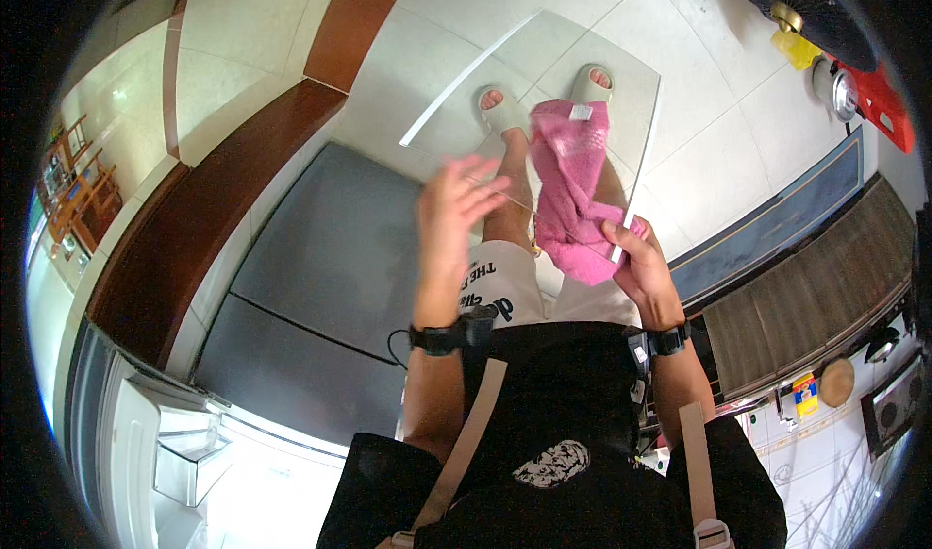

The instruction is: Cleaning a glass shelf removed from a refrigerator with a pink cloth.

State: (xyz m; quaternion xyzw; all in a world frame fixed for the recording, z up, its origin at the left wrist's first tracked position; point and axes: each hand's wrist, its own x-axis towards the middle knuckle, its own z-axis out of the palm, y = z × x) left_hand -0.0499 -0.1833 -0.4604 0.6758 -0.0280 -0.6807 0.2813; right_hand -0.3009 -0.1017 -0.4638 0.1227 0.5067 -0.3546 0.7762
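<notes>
A clear glass shelf [641,123] with white strips along two edges is held out over the floor, my feet showing through it. At its near right corner, my right hand [648,269] grips the white strip, thumb on top. A pink cloth [571,163] with a white tag is bunched in that same hand and hangs below the glass. My left hand [462,203] is blurred, its fingers spread by the shelf's near left edge. Whether it touches the glass I cannot tell.
Left of me stands a grey refrigerator [320,236], with a lit compartment [269,498] uncovered and a clear door bin [193,454] beside it. A counter with a brown mat [808,301] runs along my right. A blue floor mat [779,207] lies below it.
</notes>
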